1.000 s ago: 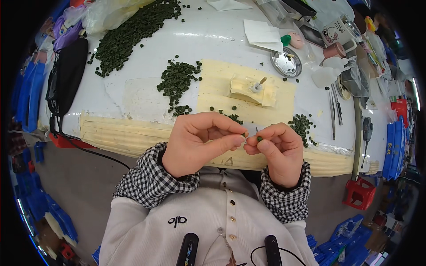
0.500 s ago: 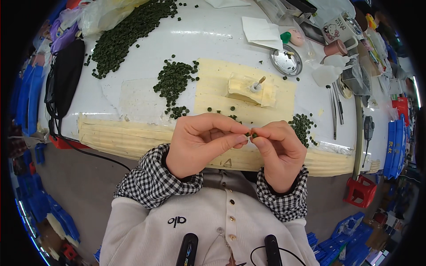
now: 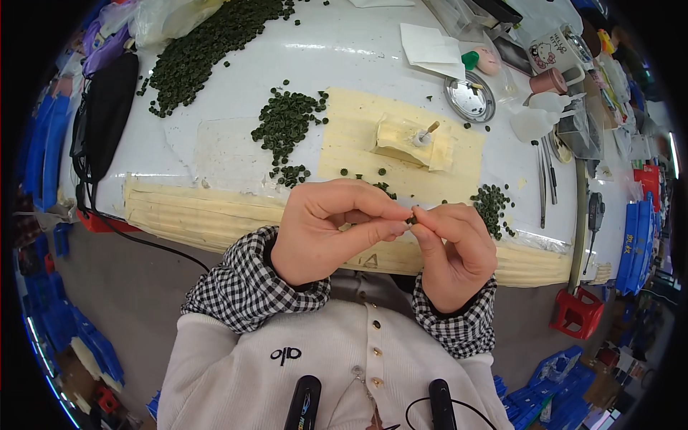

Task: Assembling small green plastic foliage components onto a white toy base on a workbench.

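Observation:
My left hand (image 3: 322, 228) and my right hand (image 3: 459, 251) meet fingertip to fingertip above the table's near edge. Both are closed in a pinch. Between the fingertips shows a small dark green piece (image 3: 411, 220), mostly covered by the fingers; whether it is one piece or two joined I cannot tell. Just beyond the hands, a few loose green pieces (image 3: 382, 171) lie on a cream taped sheet (image 3: 344, 136). On that sheet stands a tape-wrapped block (image 3: 398, 147) with a white nozzle-like part and a short wooden stick (image 3: 430, 131) upright in it.
A small pile of green pieces (image 3: 285, 118) lies left of the sheet, a large heap (image 3: 208, 54) far left, another pile (image 3: 492, 208) at right. A round metal dish (image 3: 469, 97), white squeeze bottles (image 3: 529, 123) and tweezers (image 3: 540, 186) sit at right. A black pouch (image 3: 115, 118) lies left.
My fingertips have drawn closer together. A green piece showed at each hand's fingertips before; now they meet at one spot. The whole view has shifted slightly.

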A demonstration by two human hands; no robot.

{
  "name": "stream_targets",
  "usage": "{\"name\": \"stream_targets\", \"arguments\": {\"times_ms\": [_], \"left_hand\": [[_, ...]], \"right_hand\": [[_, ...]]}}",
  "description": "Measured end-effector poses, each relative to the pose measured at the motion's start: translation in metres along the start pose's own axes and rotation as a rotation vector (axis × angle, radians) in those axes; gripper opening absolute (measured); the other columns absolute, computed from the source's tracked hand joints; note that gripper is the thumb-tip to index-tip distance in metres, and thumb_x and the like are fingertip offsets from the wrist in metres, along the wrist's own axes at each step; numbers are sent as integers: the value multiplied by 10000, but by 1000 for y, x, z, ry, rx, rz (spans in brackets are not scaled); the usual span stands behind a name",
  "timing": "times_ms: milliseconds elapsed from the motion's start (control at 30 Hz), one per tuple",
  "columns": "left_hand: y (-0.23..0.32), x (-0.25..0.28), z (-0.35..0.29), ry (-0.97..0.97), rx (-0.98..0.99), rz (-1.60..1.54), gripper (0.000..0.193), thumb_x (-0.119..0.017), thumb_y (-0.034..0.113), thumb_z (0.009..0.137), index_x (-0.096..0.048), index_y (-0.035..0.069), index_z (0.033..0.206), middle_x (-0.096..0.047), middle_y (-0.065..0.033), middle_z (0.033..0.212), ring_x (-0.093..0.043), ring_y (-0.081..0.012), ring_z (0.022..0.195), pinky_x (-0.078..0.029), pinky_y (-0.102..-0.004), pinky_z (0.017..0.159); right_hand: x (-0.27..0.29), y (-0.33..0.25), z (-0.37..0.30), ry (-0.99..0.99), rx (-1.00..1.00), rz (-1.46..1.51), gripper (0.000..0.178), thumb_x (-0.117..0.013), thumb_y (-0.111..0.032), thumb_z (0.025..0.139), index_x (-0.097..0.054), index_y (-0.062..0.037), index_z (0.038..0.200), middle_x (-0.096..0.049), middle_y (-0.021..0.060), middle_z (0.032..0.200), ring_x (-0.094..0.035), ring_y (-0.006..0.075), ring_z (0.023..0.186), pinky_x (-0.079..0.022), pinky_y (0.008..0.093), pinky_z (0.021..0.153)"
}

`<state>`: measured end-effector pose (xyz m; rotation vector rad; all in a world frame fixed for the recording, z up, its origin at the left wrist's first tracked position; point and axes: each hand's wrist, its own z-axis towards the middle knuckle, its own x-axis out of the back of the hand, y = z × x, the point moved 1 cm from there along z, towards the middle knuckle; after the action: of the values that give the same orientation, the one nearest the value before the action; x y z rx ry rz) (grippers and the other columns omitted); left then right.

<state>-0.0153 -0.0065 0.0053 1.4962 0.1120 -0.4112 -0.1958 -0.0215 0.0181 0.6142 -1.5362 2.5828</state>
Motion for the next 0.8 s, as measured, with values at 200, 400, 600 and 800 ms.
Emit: {"name": "stream_targets", "arguments": {"times_ms": [200, 400, 600, 800], "left_hand": [[0, -1, 0, 51, 9, -50, 179, -627, -97, 839, -660, -63, 1011, -659, -154, 964, -657, -165, 856, -539, -258, 771], [3, 1, 2, 88, -62, 44, 201, -629, -107, 831, -663, -49, 1020, -658, -145, 955, -652, -166, 869, -540, -262, 779], [2, 3, 3, 61, -132, 155, 223, -624, -134, 817, -675, -40, 1014, -659, -147, 935, -651, -175, 832, -536, -259, 736], [0, 6, 3, 32, -88, 89, 200, -633, -86, 838, -681, -32, 1025, -657, -126, 961, -642, -161, 902, -517, -252, 785]], "right_hand": [[0, 0, 0, -41, 14, -5, 296, -704, 46, 796, -673, 10, 1088, -639, 103, 902, -605, 161, 749, -485, 241, 646], [-2, 5, -2, -46, 56, 14, 330, -677, 72, 806, -659, 12, 1130, -631, 111, 940, -596, 149, 753, -480, 231, 641], [-2, 4, -2, -75, 23, 51, 322, -668, 78, 810, -662, 12, 1125, -632, 105, 934, -589, 144, 748, -474, 228, 636], [-2, 2, 0, -113, 50, 38, 333, -682, 72, 798, -671, -5, 1122, -630, 90, 917, -585, 158, 736, -470, 237, 629]]}}
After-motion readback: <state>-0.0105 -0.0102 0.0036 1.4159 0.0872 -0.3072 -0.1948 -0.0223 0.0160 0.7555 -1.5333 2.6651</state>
